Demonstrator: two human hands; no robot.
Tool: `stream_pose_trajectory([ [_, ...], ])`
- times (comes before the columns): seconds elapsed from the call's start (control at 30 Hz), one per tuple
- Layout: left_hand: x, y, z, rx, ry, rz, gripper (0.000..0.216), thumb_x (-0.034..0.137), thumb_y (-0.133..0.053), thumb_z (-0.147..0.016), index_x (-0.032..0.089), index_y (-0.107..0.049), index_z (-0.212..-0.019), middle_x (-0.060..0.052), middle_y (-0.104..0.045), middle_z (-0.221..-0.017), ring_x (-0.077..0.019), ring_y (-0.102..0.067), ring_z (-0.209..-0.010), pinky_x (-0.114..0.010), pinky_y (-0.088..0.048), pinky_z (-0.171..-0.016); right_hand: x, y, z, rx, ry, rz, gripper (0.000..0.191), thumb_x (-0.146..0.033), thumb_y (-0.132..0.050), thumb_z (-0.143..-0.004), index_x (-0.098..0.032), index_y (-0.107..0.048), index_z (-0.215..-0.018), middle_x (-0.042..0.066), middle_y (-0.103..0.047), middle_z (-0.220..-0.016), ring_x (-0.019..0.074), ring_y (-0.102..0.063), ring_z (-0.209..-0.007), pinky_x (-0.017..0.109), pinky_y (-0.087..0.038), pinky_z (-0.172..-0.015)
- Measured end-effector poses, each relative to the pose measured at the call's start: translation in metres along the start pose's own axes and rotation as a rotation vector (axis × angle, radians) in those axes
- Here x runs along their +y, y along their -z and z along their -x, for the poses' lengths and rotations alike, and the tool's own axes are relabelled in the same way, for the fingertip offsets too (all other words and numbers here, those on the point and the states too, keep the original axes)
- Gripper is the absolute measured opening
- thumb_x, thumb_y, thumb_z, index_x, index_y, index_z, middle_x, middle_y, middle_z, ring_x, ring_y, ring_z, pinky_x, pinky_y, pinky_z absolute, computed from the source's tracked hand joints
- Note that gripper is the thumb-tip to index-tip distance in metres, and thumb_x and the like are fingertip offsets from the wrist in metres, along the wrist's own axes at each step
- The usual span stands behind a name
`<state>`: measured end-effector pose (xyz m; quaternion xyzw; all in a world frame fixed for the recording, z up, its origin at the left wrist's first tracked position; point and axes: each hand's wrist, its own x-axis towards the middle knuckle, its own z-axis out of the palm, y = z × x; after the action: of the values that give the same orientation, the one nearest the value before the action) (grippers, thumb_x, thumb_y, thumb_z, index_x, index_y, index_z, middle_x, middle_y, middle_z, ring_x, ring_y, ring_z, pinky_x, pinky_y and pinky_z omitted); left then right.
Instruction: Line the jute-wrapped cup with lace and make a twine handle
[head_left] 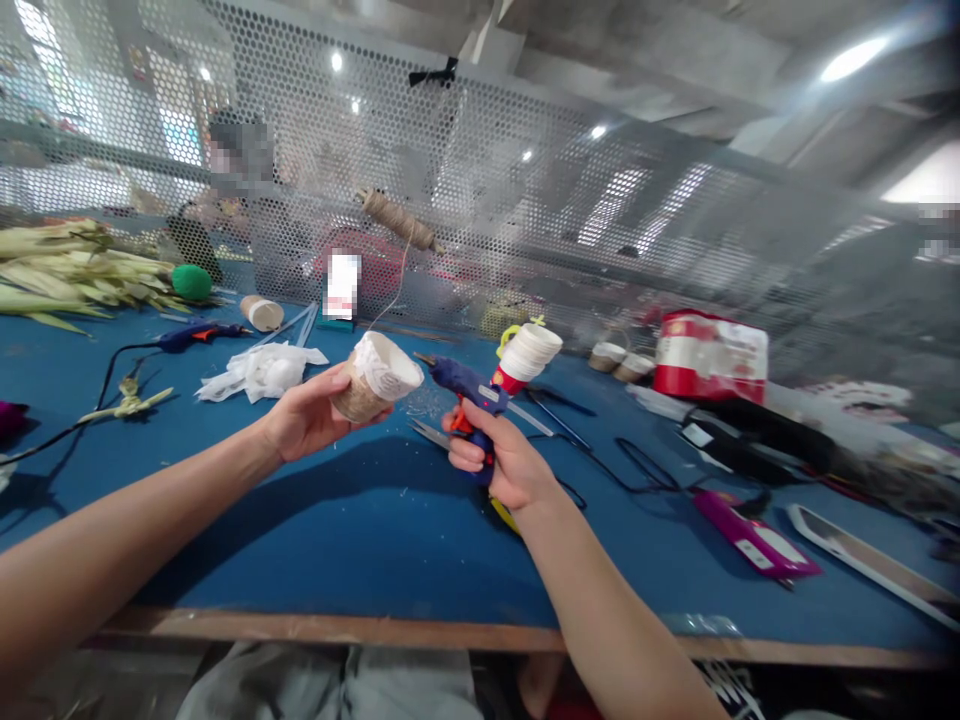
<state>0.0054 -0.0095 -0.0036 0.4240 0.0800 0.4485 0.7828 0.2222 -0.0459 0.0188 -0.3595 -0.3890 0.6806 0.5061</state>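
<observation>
My left hand [304, 418] holds a small cup [373, 378] wrapped in twine, with white lace around its rim, tilted toward the right. My right hand [501, 460] grips a blue glue gun [469, 388] with an orange trigger under a finger. Its nozzle points left at the cup's rim, a short gap away. A thin twine strand runs up from the cup to a twine spool [397, 220] hung on the mesh wall. Both hands hover above the blue table [360, 530].
White lace scraps [259, 370], a second glue gun [196, 334] with a black cord, green leaves [75, 270] and a green ball [191, 282] lie at left. A white ribbon roll [529, 352], red-white package [709, 355], purple box [754, 540] and scissors [431, 433] lie at right. A person sits behind the mesh.
</observation>
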Motion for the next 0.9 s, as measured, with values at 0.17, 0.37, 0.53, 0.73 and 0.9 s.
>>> stream_pose_trajectory([
  [0.17,0.001,-0.001,0.000,-0.010,-0.009,-0.006,0.037,0.027,-0.059,-0.071,0.015,-0.054,-0.106,-0.006,-0.066,-0.097,-0.0189,-0.062,-0.088,-0.030,-0.048,-0.082,0.002,-0.001,-0.001,-0.014,-0.049,-0.053,0.024,-0.030,-0.077,-0.056,-0.012,-0.061,-0.061,-0.002,-0.061,-0.058,-0.0012,-0.032,-0.035,0.014,-0.022,-0.034],
  [0.37,0.000,-0.001,0.000,-0.003,-0.018,-0.008,0.037,0.028,-0.060,-0.072,0.015,-0.056,-0.106,-0.006,-0.065,-0.098,-0.0190,-0.062,-0.089,-0.030,-0.049,-0.082,0.006,-0.006,-0.001,-0.006,-0.058,-0.036,0.025,-0.031,-0.076,-0.057,-0.013,-0.058,-0.061,-0.002,-0.059,-0.058,-0.0002,-0.031,-0.035,0.015,-0.022,-0.034],
  [0.53,0.000,-0.001,-0.001,0.009,-0.041,-0.040,0.036,0.027,-0.061,-0.072,0.016,-0.057,-0.106,-0.004,-0.065,-0.099,-0.0164,-0.062,-0.084,-0.027,-0.050,-0.076,0.008,-0.003,0.002,0.090,0.201,0.344,0.027,-0.041,-0.066,-0.069,-0.015,-0.060,-0.064,-0.004,-0.049,-0.044,0.0051,-0.037,-0.037,0.020,-0.029,-0.038],
  [0.73,-0.002,0.005,-0.005,0.081,-0.046,-0.102,0.035,0.024,-0.065,-0.069,0.014,-0.059,-0.102,-0.006,-0.064,-0.095,-0.0153,-0.061,-0.080,-0.025,-0.050,-0.071,0.000,0.005,0.009,0.239,0.351,0.968,0.033,-0.044,-0.055,-0.077,-0.014,-0.059,-0.064,0.000,-0.052,-0.043,0.0112,-0.049,-0.043,0.025,-0.040,-0.048],
  [0.9,-0.003,0.011,-0.005,0.067,-0.037,-0.154,0.030,0.024,-0.064,-0.071,0.012,-0.060,-0.097,-0.006,-0.063,-0.090,-0.0145,-0.060,-0.078,-0.024,-0.049,-0.068,-0.010,0.008,0.013,0.177,0.324,1.120,0.032,-0.043,-0.056,-0.076,-0.014,-0.059,-0.064,0.000,-0.052,-0.043,0.0110,-0.049,-0.041,0.025,-0.041,-0.048],
])
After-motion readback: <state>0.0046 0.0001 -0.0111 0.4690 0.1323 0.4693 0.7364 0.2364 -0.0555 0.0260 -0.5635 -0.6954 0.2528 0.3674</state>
